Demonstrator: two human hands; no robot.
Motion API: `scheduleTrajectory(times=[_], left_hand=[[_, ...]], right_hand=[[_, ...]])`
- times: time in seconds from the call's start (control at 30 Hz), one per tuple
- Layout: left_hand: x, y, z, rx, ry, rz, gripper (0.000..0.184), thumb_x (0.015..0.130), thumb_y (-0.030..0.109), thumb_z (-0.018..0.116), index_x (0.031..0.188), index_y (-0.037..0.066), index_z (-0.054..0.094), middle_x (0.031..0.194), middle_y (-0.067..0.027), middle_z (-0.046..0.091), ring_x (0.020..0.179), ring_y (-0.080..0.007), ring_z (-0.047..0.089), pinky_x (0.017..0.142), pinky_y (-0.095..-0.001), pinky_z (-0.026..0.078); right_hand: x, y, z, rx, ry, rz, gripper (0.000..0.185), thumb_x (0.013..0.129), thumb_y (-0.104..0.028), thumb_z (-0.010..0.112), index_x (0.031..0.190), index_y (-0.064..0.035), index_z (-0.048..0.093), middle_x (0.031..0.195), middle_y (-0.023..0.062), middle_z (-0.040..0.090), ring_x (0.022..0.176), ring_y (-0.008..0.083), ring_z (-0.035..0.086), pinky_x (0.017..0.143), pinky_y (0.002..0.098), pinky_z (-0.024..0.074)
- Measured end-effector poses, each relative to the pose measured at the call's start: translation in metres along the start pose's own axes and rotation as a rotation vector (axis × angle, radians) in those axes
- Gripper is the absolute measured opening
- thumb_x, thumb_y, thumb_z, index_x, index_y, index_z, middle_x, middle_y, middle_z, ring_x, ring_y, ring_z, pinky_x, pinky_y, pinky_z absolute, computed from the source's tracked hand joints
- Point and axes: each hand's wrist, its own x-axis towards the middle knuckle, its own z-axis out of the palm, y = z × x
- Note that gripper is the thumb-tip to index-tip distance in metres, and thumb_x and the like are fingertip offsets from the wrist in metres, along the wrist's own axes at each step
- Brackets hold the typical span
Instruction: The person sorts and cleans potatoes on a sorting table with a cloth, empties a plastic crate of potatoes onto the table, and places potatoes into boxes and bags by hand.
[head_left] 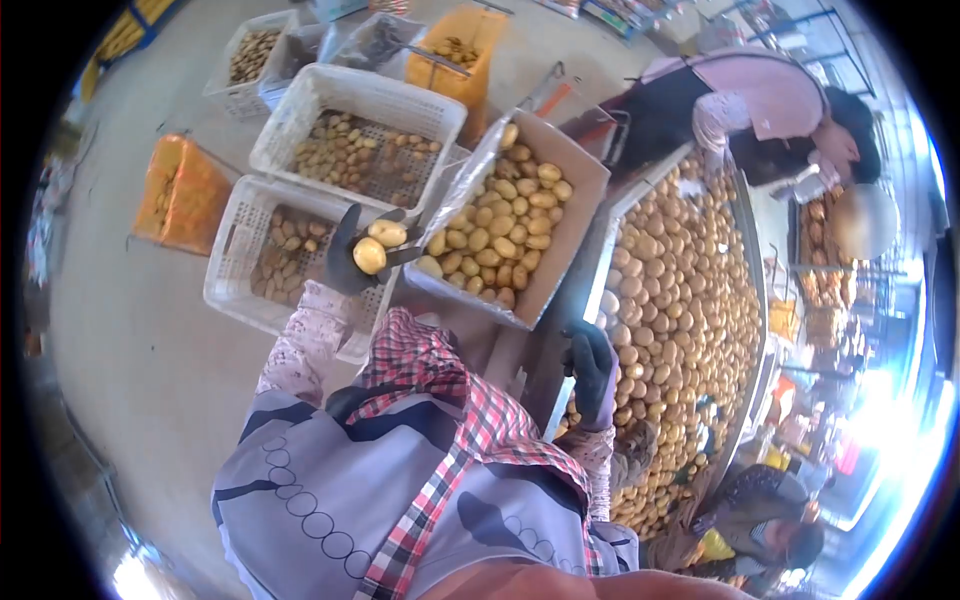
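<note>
My left hand [345, 262], in a dark glove, is palm up with its fingers curled around two pale yellow potatoes [369, 256]. It is above the right side of a white plastic crate [222, 262] and left of a cardboard box [562, 232] full of potatoes. My right hand [592, 368], also gloved, is at the near left edge of a long table piled with potatoes [668, 300]. Its fingers look loosely bent, and no potato shows in them.
A second white crate [290, 105] holds smaller potatoes. Orange bags [182, 195] and another crate [243, 92] stand on the floor. A person in pink [765, 90] leans over the table's far end; another person [770, 520] is at lower right.
</note>
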Motion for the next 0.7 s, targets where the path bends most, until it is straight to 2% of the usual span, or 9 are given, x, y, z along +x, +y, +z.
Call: scheduleTrajectory(times=[0.1,0.17,0.23,0.27,0.3,0.33,0.4,0.5,0.7], left_hand=[[0.055,-0.016,0.001,0.224,-0.068,-0.072,0.073,0.089,0.058,0.048,0.139,0.007,0.039,0.137,-0.0264,0.043,0.119,-0.0447,0.050,0.062,-0.0359,0.059],[0.084,-0.037,0.037,0.000,0.026,-0.154,0.053,0.090,0.049,0.054,0.116,0.004,0.052,0.112,-0.0180,0.057,0.098,-0.0396,0.061,0.088,-0.0490,0.051],[0.137,-0.058,0.009,0.659,0.156,0.092,0.046,0.089,0.049,0.054,0.118,0.013,0.051,0.114,-0.0096,0.053,0.098,-0.0288,0.056,0.085,-0.0453,0.046],[0.121,-0.066,0.067,0.151,0.509,-0.175,0.045,0.089,0.049,0.054,0.119,0.017,0.051,0.113,-0.0075,0.052,0.100,-0.0253,0.053,0.083,-0.0429,0.046],[0.149,-0.074,0.026,0.234,0.494,-0.096,0.043,0.089,0.048,0.054,0.119,0.018,0.050,0.110,-0.0068,0.050,0.102,-0.0221,0.049,0.080,-0.0408,0.045],[0.157,-0.081,0.008,0.277,0.349,-0.044,0.067,0.080,0.050,0.066,0.130,0.015,0.039,0.133,-0.0162,0.039,0.111,-0.0303,0.049,0.095,-0.0471,0.040],[0.153,-0.100,0.024,0.388,0.252,-0.151,0.052,0.088,0.045,0.058,0.127,0.014,0.044,0.120,-0.0140,0.053,0.104,-0.0276,0.055,0.090,-0.0473,0.045],[0.084,-0.148,0.128,0.364,0.185,-0.539,0.035,0.098,0.036,0.041,0.111,0.008,0.056,0.096,-0.0091,0.062,0.090,-0.0247,0.060,0.080,-0.0414,0.051],[0.099,-0.117,0.095,0.659,-0.005,-0.332,0.028,0.092,0.030,0.053,0.099,0.003,0.059,0.092,-0.0063,0.061,0.081,-0.0170,0.060,0.060,-0.0293,0.052]], right_hand=[[-0.012,0.007,-0.007,0.049,0.096,0.019,0.025,0.095,-0.019,0.048,0.106,0.0001,0.062,0.088,0.0019,0.060,0.060,0.0065,0.049,0.053,0.0221,0.0400],[-0.017,0.019,-0.015,0.002,0.118,0.019,0.026,0.095,-0.018,0.049,0.108,0.0003,0.061,0.095,0.0037,0.063,0.062,0.0069,0.051,0.053,0.0218,0.0408],[-0.019,-0.010,-0.005,0.097,0.140,0.093,0.025,0.095,-0.017,0.049,0.110,0.0002,0.060,0.094,0.0042,0.063,0.063,0.0073,0.052,0.053,0.0219,0.0412],[-0.029,-0.022,-0.007,0.147,0.149,0.122,0.025,0.095,-0.016,0.049,0.111,0.0002,0.060,0.094,0.0045,0.063,0.063,0.0075,0.053,0.053,0.0220,0.0415],[-0.029,-0.008,-0.007,0.037,0.154,0.019,0.026,0.095,-0.017,0.049,0.112,-0.0002,0.059,0.098,0.0053,0.063,0.070,0.0089,0.055,0.057,0.0219,0.0436],[-0.029,0.005,-0.007,-0.075,0.169,-0.083,0.027,0.096,-0.018,0.049,0.114,-0.0005,0.059,0.102,0.0061,0.063,0.077,0.0104,0.058,0.062,0.0218,0.0458],[-0.020,-0.018,0.012,-0.216,0.177,-0.296,0.029,0.096,-0.021,0.048,0.115,-0.0009,0.059,0.107,0.0067,0.062,0.084,0.0120,0.059,0.068,0.0218,0.0475],[-0.021,-0.021,0.017,0.265,0.229,0.024,0.032,0.094,-0.019,0.047,0.119,-0.0017,0.057,0.110,0.0040,0.059,0.100,0.0134,0.054,0.084,0.0259,0.0447],[-0.010,-0.060,0.030,0.257,0.322,-0.009,0.024,0.092,-0.009,0.056,0.115,-0.0016,0.057,0.111,0.0070,0.057,0.102,0.0155,0.055,0.083,0.0277,0.0462]])
